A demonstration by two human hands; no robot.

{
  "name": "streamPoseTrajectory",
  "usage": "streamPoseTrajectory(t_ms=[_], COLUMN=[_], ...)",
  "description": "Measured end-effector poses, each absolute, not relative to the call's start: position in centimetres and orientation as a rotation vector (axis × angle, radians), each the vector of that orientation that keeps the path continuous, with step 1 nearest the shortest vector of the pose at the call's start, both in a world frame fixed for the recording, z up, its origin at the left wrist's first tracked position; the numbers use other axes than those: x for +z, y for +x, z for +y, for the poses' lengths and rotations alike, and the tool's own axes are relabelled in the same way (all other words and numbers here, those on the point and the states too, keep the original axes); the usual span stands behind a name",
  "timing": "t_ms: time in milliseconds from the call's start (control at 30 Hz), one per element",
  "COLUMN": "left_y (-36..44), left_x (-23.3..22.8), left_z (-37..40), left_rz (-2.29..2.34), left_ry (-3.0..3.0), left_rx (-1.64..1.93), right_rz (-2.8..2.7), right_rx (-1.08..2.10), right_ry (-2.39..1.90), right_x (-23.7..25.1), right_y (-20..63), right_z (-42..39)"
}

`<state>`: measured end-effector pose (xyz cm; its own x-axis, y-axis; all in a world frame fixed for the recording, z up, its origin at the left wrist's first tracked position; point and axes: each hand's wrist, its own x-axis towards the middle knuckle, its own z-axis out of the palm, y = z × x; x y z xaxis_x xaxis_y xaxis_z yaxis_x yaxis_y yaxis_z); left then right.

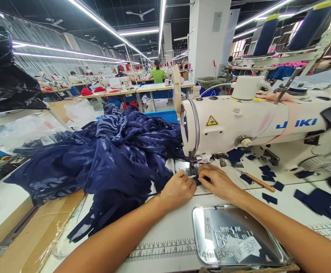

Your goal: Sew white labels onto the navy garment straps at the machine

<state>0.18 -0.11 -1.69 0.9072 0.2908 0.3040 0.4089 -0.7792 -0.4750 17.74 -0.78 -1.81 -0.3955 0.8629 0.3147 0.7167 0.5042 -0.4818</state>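
A white sewing machine (216, 125) stands in front of me, its presser foot (193, 168) low over the metal needle plate. My left hand (179, 190) is closed just left of the foot, gripping a strip of navy fabric (151, 195) that trails out to the left. On the other side my right hand (215, 181) pinches a small dark piece of navy fabric (202, 178) near the needle. A big heap of navy garments (120, 151) lies left of the machine, reaching up to its needle end.
Navy scraps (268, 172) and a wooden-handled tool (260, 182) lie right of my right hand. A shiny metal tray (236, 235) sits before me, beside a printed ruler (162, 250). Cardboard (51, 227) borders the table at left. Thread cones (265, 36) stand above. A person in green (158, 74) sits farther back.
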Motion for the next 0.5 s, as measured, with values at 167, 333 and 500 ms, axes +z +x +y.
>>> streamPoseTrajectory(t_ms=[167, 333, 500], left_y=[0.3, 0.54, 0.69], left_x=[-1.76, -1.61, -1.27], left_z=[-0.16, -0.26, -0.47], left_rz=[-0.552, -0.582, -0.612], left_ry=[-2.537, -2.544, -2.568], left_rx=[-0.248, -0.242, -0.186], right_rz=[-2.182, -2.238, -2.265], right_rx=[0.443, 0.439, 0.439], right_ry=[-1.22, -1.199, -1.172], right_x=[-2.34, -2.3, -2.22], right_y=[18.38, 18.64, 18.78], right_z=[-0.96, -1.27, -1.34])
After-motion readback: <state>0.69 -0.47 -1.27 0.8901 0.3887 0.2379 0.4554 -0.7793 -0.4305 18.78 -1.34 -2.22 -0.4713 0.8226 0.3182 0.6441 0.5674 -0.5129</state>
